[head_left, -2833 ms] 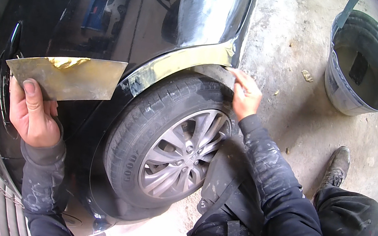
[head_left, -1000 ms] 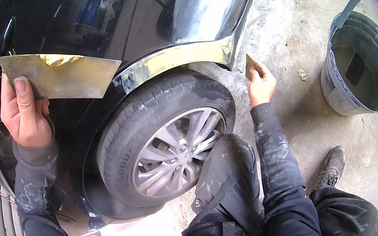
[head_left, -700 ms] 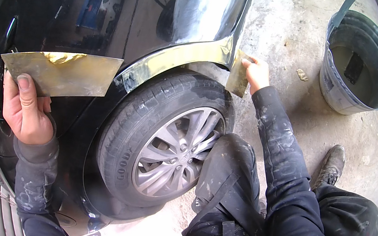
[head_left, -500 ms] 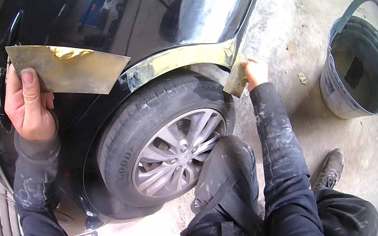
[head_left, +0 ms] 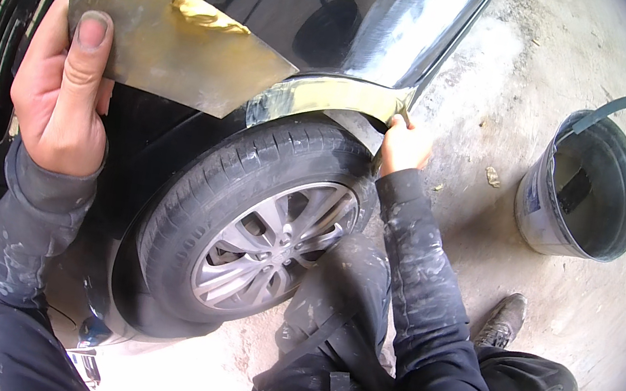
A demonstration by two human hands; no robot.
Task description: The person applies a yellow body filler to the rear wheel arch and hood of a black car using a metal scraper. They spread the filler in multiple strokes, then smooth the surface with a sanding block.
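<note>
Filler on the black car's wheel arch (head_left: 329,96) is the work in hand: that yellowish band sits above the tyre (head_left: 244,217). Compared with half a second ago, the left hand (head_left: 58,98) has lifted the broad metal spreader board (head_left: 166,37) higher and nearer, pinched under the thumb, while the right hand (head_left: 404,146) has sunk to the band's right end, closed on a small scraper I can barely see. Right of it, on the dusty concrete floor (head_left: 485,247), stands a grey bucket (head_left: 584,189).
</note>
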